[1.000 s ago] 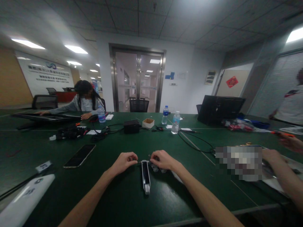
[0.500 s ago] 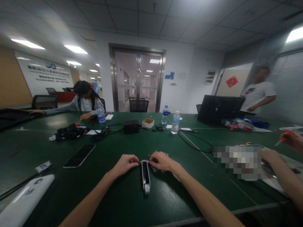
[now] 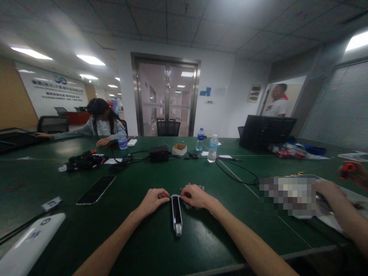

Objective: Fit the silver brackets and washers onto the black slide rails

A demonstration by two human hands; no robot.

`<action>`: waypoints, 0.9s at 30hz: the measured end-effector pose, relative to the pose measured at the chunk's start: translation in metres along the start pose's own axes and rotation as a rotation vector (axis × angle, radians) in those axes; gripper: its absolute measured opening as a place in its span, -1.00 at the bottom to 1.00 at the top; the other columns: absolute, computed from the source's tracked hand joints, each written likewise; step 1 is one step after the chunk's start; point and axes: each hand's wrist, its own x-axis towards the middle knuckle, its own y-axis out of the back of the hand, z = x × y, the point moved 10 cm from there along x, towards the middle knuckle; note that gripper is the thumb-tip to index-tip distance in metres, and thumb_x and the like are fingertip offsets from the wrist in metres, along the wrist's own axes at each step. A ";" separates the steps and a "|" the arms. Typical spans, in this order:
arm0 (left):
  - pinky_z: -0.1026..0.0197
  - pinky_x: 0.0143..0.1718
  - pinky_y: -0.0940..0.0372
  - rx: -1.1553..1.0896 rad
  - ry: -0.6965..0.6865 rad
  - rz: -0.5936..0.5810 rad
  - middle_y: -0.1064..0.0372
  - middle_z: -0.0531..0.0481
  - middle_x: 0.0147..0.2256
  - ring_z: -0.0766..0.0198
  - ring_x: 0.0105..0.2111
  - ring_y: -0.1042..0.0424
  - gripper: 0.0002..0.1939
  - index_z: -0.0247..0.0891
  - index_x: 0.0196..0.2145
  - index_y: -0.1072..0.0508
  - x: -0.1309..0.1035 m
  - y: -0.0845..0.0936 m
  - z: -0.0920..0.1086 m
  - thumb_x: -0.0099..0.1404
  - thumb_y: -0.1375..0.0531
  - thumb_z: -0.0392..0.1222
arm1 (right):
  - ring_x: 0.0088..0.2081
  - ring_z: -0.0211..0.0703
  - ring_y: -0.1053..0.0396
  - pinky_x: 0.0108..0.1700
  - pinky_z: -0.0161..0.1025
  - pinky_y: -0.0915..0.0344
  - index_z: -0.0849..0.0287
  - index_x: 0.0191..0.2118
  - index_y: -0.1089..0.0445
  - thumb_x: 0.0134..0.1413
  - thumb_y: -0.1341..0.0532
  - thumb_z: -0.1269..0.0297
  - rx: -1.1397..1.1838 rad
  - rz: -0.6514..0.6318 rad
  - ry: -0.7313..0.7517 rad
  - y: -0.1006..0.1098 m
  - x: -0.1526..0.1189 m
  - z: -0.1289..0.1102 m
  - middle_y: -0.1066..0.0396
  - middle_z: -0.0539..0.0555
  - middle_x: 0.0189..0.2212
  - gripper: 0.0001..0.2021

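Note:
A long, narrow device (image 3: 177, 222) with a white rim and a dark middle lies on the green table in front of me, its near end a pale block. At its far left corner, my left hand (image 3: 155, 200) is closed in a pinch. My right hand (image 3: 195, 195) pinches at the opposite corner, fingertips close against the rim. Whatever sits between the fingertips is too small to make out. Several small rings (image 3: 202, 187) lie just beyond my right hand. Something pale, partly hidden, shows beneath that hand.
A phone (image 3: 96, 189) lies to the left, with a white numbered case (image 3: 34, 243) nearer me. Farther back are a black box (image 3: 159, 153), an open carton (image 3: 179, 149), water bottles (image 3: 212, 148) and cables. At right, another person's hand (image 3: 330, 191) works by a tray; an orange-handled tool (image 3: 347, 170) is held nearby.
My hands and the narrow device stay almost still. The standing person at the back has moved left into the doorway. The hand with the orange tool at right has shifted slightly.

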 end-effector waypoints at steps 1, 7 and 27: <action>0.24 -0.27 -0.32 0.002 -0.006 0.005 -0.53 0.01 -0.29 0.22 -0.32 -0.46 -0.74 -0.27 -0.24 -0.53 0.000 0.000 0.001 0.19 -0.20 -0.07 | -0.37 -0.25 -0.33 -0.28 -0.35 -0.20 0.19 -0.31 -0.46 0.16 -0.15 0.28 -0.003 -0.001 -0.002 0.000 0.000 0.000 -0.41 0.04 -0.39 -0.84; 0.25 -0.28 -0.31 0.038 -0.028 0.013 -0.52 0.02 -0.26 0.24 -0.32 -0.45 -0.73 -0.25 -0.22 -0.52 0.001 -0.001 0.002 0.18 -0.21 -0.06 | -0.27 -0.18 -0.35 -0.22 -0.31 -0.21 0.17 -0.27 -0.46 0.19 -0.13 0.18 -0.050 0.001 -0.028 0.011 -0.001 0.007 -0.42 0.08 -0.34 -0.78; 0.21 -0.32 -0.27 0.165 -0.041 0.122 -0.46 -0.05 -0.23 0.21 -0.35 -0.39 -0.58 -0.26 -0.12 -0.47 -0.001 0.009 0.006 0.27 -0.07 0.08 | -0.10 -0.08 -0.33 -0.11 -0.27 -0.19 0.12 -0.16 -0.50 0.12 -0.17 0.30 -0.212 -0.061 -0.299 0.026 -0.022 0.093 -0.42 0.14 -0.18 -0.79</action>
